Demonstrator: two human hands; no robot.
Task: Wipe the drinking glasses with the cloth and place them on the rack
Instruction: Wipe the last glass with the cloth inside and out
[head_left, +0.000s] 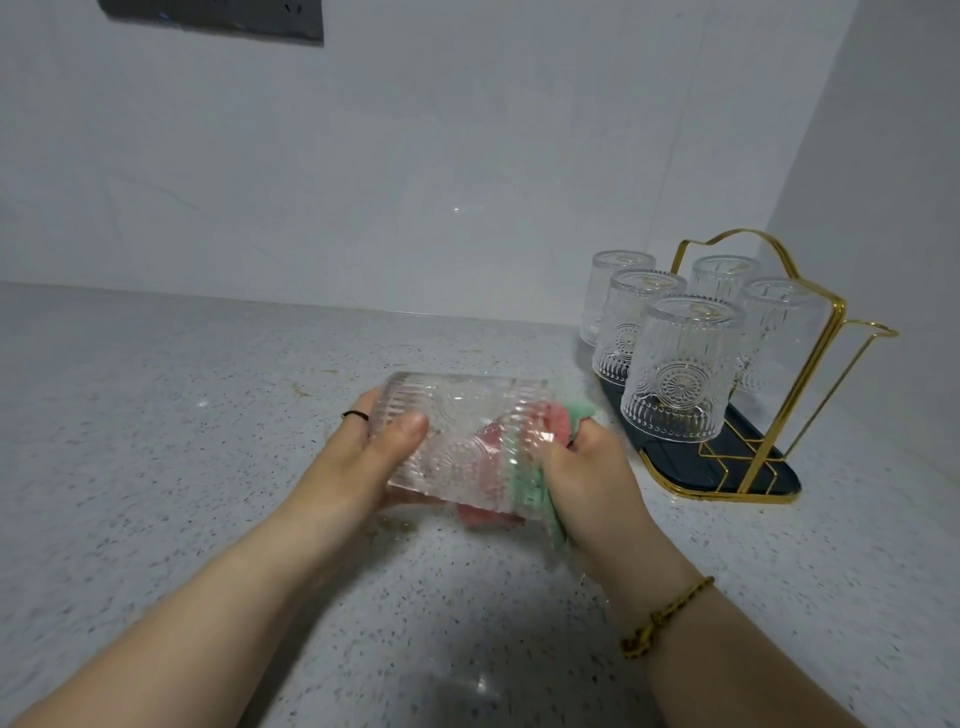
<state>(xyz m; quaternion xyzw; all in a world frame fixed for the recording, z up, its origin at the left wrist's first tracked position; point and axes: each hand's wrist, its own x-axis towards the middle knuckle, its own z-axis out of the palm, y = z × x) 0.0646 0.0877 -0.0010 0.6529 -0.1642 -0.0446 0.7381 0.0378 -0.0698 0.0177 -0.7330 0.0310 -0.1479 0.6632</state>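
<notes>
Over the table (156, 441), L hand (358, 457) grips the glass (462, 441), tipped sideways; R hand (587, 478) squeezes the cloth (553, 415) at its mouth. Hold tight, twist cloth all round inside. Rack (675, 454) sits near, on right.

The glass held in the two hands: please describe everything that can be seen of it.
The clear ribbed drinking glass looks like pressed glass, with vertical ribs and a round sunburst medallion. It lies on its side above the speckled grey countertop, base left, mouth right. The left hand holds its base end, thumb on the wall. The right hand grips a pink and green cloth stuffed into its mouth; the cloth shows through the wall.
</notes>
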